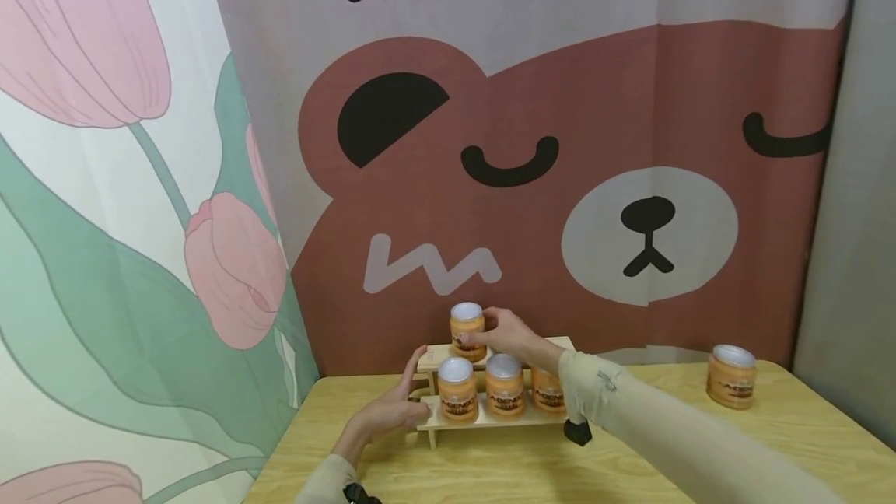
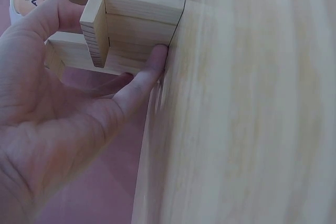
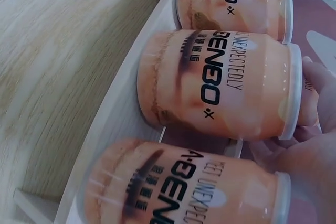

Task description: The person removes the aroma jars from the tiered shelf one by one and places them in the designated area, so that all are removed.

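A two-step wooden stand (image 1: 483, 423) sits on the table. On its upper step, at the left, is an orange jar (image 1: 467, 330) with a white lid. My right hand (image 1: 516, 336) grips that jar from the right, fingers and thumb around its side. Three matching jars (image 1: 505, 395) line the lower step, the rightmost partly covered by my right sleeve. My left hand (image 1: 392, 412) holds the stand's left end, as the left wrist view shows, with fingers against the wooden side panel (image 2: 142, 27). In the right wrist view, a lower-step jar (image 3: 215, 85) hides most of the held one.
Another orange jar (image 1: 731, 378) stands alone on the table's right side. Behind the wood-grain table (image 1: 644, 442) hangs a curtain (image 1: 560, 255) with a bear print, and a tulip-print curtain (image 1: 140, 255) hangs at the left.
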`<move>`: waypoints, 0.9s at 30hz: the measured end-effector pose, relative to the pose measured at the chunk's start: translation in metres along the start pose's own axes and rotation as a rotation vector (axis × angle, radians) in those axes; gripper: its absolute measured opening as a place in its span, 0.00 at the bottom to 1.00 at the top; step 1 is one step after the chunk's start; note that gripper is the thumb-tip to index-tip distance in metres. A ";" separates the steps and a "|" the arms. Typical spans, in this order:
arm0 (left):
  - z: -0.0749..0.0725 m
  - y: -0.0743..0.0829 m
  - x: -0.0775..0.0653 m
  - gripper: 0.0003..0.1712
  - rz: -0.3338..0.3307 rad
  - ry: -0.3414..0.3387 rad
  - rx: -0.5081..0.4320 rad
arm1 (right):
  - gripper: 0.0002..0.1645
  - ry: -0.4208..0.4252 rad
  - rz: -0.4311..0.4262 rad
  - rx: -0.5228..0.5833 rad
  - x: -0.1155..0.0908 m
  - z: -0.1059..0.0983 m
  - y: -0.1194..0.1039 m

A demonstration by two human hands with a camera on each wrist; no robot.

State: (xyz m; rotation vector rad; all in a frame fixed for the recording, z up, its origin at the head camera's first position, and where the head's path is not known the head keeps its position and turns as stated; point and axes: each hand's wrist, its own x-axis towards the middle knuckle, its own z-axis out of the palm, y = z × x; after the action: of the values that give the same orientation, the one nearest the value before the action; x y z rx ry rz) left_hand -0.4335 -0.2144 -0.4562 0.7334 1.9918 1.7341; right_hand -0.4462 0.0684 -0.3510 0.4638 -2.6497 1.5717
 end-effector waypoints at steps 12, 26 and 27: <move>-0.002 0.001 0.004 0.66 -0.019 0.014 0.003 | 0.42 -0.025 0.023 0.061 0.004 0.000 -0.006; 0.002 0.000 0.000 0.65 -0.028 0.026 0.004 | 0.40 -0.022 0.021 0.122 0.004 0.001 0.003; 0.002 0.000 0.000 0.66 -0.029 0.026 0.005 | 0.40 -0.023 0.021 0.128 0.004 0.000 0.004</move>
State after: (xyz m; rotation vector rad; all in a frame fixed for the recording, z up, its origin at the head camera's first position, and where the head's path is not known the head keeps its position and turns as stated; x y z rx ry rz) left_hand -0.4326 -0.2127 -0.4564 0.6840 2.0141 1.7311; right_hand -0.4506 0.0692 -0.3537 0.4625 -2.5887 1.7599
